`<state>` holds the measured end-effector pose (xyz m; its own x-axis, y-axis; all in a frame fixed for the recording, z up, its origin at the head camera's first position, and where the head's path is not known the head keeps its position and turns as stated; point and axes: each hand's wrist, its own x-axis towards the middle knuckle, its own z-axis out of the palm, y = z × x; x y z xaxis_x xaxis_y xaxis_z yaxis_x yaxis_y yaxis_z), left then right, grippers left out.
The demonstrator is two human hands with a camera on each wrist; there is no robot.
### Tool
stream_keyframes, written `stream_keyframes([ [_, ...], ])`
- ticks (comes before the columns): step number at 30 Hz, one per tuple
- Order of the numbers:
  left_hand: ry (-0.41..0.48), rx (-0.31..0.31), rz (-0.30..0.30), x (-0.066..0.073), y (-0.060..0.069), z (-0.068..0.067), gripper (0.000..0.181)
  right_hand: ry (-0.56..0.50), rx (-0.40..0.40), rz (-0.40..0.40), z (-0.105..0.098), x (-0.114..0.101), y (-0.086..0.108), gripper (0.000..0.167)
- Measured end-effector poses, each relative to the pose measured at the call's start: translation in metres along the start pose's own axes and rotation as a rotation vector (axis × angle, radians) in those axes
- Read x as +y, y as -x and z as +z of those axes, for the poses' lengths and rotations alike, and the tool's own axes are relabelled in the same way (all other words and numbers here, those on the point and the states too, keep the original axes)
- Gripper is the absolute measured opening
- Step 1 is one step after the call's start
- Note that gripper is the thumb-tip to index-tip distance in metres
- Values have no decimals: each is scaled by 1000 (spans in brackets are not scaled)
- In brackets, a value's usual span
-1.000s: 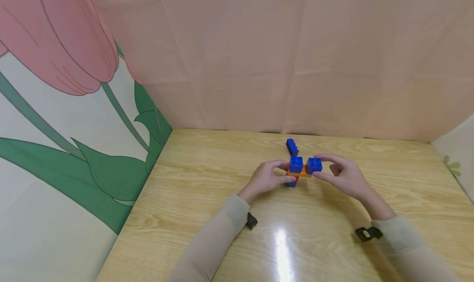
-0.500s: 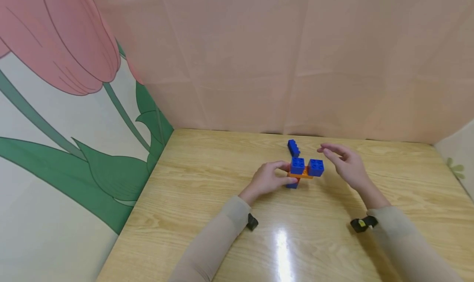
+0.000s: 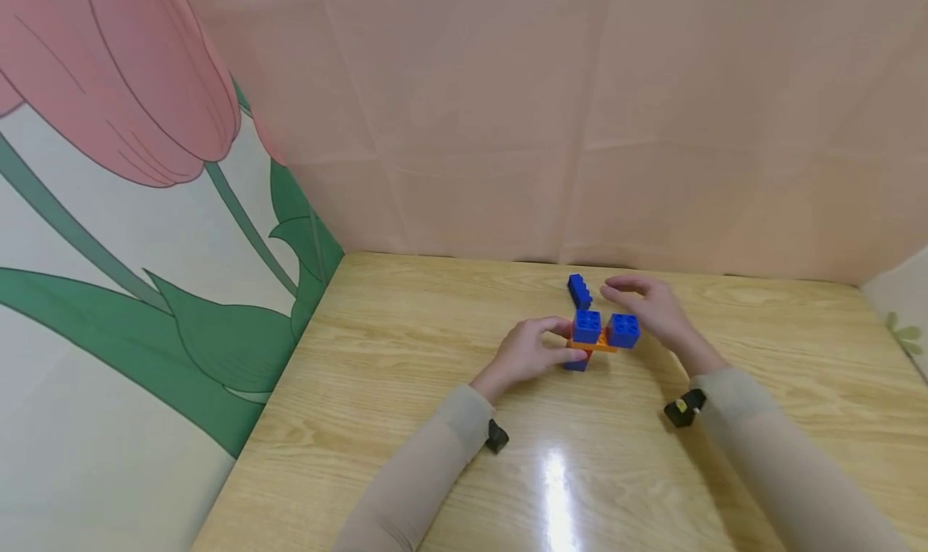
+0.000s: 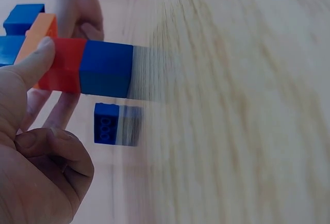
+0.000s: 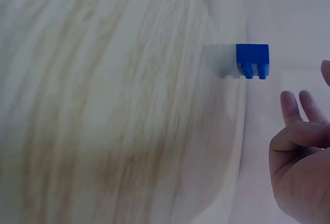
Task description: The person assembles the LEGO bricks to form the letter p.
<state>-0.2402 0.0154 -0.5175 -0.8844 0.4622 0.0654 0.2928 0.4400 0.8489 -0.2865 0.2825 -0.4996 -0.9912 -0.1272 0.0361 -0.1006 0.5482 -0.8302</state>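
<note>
My left hand [image 3: 528,352] grips a small tower of building bricks, with the thumb on its near side. At the bottom of the tower is a blue brick [image 4: 105,69], under a red brick [image 4: 67,65]. An orange brick [image 3: 602,342] lies across them, bearing two blue studded bricks, a left one [image 3: 586,326] and a right one [image 3: 623,331]. Behind the tower a long blue brick [image 3: 579,292] lies on its side, studs facing right. My right hand [image 3: 656,314] holds nothing; its relaxed fingers are just right of that loose brick, apart from it.
The wooden table [image 3: 406,318] ends at a pinkish cloth backdrop [image 3: 464,133]. A tulip-printed panel [image 3: 145,238] borders its left side. Black wrist cameras sit at the left cuff [image 3: 496,437] and right cuff [image 3: 684,408].
My right hand lets go of the right blue brick on the tower, lifts away, then moves left toward the loose blue brick. The left hand keeps its grip on the tower.
</note>
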Motion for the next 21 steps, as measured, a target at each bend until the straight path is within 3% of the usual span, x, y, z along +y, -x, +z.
stream_keyframes([
  [8,-5,5,4,-1,-1,1,42,30,-98,116,10,-1,-16,68],
  [21,-4,7,-6,-1,0,2,43,111,-177,215,20,-10,-28,76],
])
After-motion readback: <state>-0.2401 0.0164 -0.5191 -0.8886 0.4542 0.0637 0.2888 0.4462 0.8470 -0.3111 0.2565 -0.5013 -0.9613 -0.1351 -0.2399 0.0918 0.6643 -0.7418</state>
